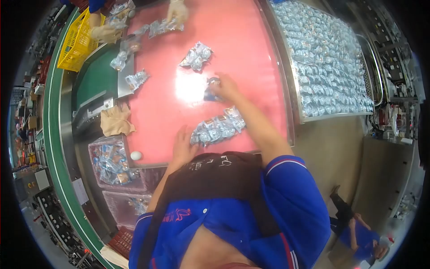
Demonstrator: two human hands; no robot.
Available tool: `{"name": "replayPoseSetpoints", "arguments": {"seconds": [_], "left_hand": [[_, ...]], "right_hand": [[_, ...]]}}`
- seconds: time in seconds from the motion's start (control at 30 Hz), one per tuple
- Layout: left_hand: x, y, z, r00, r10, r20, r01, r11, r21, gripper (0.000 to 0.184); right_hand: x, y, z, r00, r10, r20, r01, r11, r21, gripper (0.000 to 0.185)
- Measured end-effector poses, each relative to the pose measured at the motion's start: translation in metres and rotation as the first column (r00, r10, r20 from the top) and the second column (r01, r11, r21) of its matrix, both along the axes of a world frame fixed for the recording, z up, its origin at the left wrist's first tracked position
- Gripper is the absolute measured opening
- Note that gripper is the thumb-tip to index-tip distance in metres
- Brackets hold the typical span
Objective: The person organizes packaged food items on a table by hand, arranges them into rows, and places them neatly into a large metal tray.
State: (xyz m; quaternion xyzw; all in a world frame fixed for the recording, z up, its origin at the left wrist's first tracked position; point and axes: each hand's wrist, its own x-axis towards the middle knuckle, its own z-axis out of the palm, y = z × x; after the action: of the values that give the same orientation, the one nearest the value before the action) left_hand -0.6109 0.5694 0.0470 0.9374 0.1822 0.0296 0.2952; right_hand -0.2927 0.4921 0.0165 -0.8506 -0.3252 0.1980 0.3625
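My right hand (226, 88) reaches over the middle of the pink tabletop (255, 58), its fingers closed on a small dark-blue object (212, 88) that looks like a packet. Flat near the table's front edge lies my left hand (182, 145), fingers apart and holding nothing. Just to its right is a row of clear plastic packets (219, 127) with pale contents. Another cluster of packets (196, 56) sits beyond my right hand. What is inside the packets is too small to make out.
Across the table a co-worker's gloved hands (178, 12) handle more packets (165, 28). A yellow basket (74, 45) stands far left. A beige cloth (117, 120) and a white egg-like ball (136, 155) lie at the left edge. Right stands a tray of packed rows (327, 67).
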Motion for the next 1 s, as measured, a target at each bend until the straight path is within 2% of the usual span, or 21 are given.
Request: {"name": "replayPoseSetpoints", "arguments": {"seconds": [0.13, 0.2, 0.27, 0.37, 0.47, 0.57, 0.67, 0.8, 0.87, 0.93, 1.0], "left_hand": [[0.014, -0.014, 0.022, 0.975, -0.197, -0.103, 0.204, 0.977, 0.068, 0.075], [0.023, -0.024, 0.025, 0.954, -0.254, -0.162, 0.276, 0.952, 0.132, 0.076], [0.034, -0.029, 0.025, 0.935, -0.259, -0.243, 0.293, 0.95, 0.113, 0.076], [0.046, -0.037, 0.018, 0.91, -0.261, -0.323, 0.308, 0.946, 0.103, 0.075], [0.053, -0.041, -0.004, 0.916, -0.229, -0.33, 0.281, 0.953, 0.118, 0.074], [0.054, -0.042, -0.012, 0.93, -0.187, -0.317, 0.258, 0.945, 0.201, 0.075], [0.059, -0.053, -0.007, 0.93, -0.12, -0.348, 0.225, 0.933, 0.282, 0.075], [0.058, -0.058, -0.008, 0.931, -0.083, -0.356, 0.187, 0.945, 0.269, 0.075], [0.052, -0.056, -0.014, 0.963, -0.114, -0.244, 0.173, 0.955, 0.24, 0.073], [0.058, -0.06, -0.007, 0.95, -0.084, -0.301, 0.175, 0.941, 0.29, 0.072], [0.054, -0.055, -0.023, 0.967, -0.119, -0.225, 0.189, 0.928, 0.321, 0.072]], "right_hand": [[-0.005, -0.071, 0.028, 0.994, -0.069, 0.09, 0.034, 0.937, 0.347, 0.057], [-0.015, -0.112, 0.037, 0.988, -0.109, 0.106, 0.073, 0.952, 0.297, 0.054], [-0.033, -0.153, 0.018, 0.93, -0.055, 0.363, 0.028, 0.996, 0.079, 0.053], [-0.068, -0.198, -0.006, 0.937, 0.23, 0.264, -0.149, 0.944, -0.293, 0.055], [-0.068, -0.197, 0.012, 0.857, 0.258, 0.446, -0.165, 0.957, -0.237, 0.063], [-0.067, -0.171, 0.032, 0.757, 0.407, 0.512, -0.387, 0.91, -0.152, 0.073], [-0.081, -0.149, 0.009, 0.711, 0.589, 0.385, -0.496, 0.808, -0.32, 0.079], [-0.078, -0.146, -0.002, 0.676, 0.649, 0.348, -0.555, 0.76, -0.34, 0.076], [-0.078, -0.145, -0.013, 0.676, 0.642, 0.361, -0.543, 0.766, -0.346, 0.075], [-0.082, -0.142, -0.033, 0.692, 0.625, 0.362, -0.533, 0.78, -0.329, 0.073], [-0.083, -0.148, -0.029, 0.675, 0.558, 0.482, -0.493, 0.828, -0.268, 0.072]]}}
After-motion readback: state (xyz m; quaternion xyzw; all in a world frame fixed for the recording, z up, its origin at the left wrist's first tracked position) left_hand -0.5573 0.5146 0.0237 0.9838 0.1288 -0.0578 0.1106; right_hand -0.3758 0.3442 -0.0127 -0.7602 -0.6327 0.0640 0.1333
